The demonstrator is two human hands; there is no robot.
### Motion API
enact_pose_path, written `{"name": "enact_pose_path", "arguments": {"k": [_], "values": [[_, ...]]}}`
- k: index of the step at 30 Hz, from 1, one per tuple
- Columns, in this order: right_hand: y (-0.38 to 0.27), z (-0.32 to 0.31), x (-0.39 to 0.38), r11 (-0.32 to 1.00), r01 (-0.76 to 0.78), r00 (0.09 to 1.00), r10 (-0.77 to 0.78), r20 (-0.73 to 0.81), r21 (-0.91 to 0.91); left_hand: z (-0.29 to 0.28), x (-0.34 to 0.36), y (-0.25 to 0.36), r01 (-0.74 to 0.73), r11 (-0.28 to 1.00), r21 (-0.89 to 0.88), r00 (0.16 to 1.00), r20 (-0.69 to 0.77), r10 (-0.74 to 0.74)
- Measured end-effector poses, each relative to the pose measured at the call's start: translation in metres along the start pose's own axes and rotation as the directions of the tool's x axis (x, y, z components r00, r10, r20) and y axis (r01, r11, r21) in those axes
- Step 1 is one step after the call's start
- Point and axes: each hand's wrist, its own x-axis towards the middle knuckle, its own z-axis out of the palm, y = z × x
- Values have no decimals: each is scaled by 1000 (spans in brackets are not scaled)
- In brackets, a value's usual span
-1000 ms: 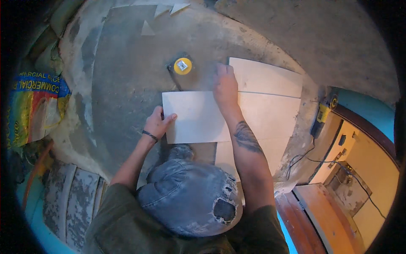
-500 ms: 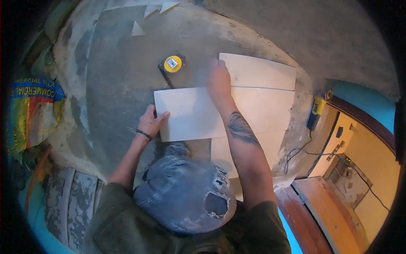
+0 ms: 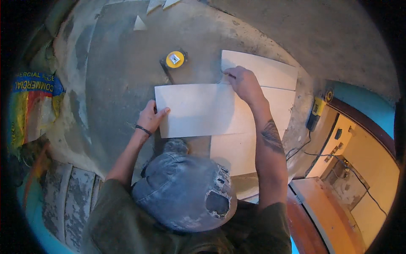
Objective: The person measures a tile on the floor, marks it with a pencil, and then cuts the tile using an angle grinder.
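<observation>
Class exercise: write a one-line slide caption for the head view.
Kneeling person's left hand and right hand steady a pale tile beside a yellow tape measure.

Bare concrete floor [image 3: 114, 76] lying open leftward; yellow tape measure [image 3: 174, 59] sitting just beyond the loose tile [image 3: 198, 109], laid tiles [image 3: 270, 84] filling the right.

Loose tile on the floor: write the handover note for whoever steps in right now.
Left hand: grips the loose tile at its near-left corner, thumb on top.
Right hand: fingers at the tile's far edge, beside the laid tiles.
Tape measure: on bare screed just beyond the tile.
Grinder: at the right, past the laid tiles.
Done: several tiles lie laid; the loose one lies flat, overlapping them.
Left: the loose tile is not yet in a final place.
</observation>
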Motion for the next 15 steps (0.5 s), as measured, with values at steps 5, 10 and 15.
{"name": "enact_pose_path", "arguments": {"k": [5,10,15], "values": [[6,7,-7,955,195,979,-177,101,-223,1,3,-6,5,999,49,1000,2,-5],[-2,17,-4,957,204,979,-194,69,-204,4,3,-11,-24,999,27,1000,-10,24],[5,-5,-6,874,341,940,-315,132,-346,2,0,-4,-36,999,39,999,-31,37]]}}
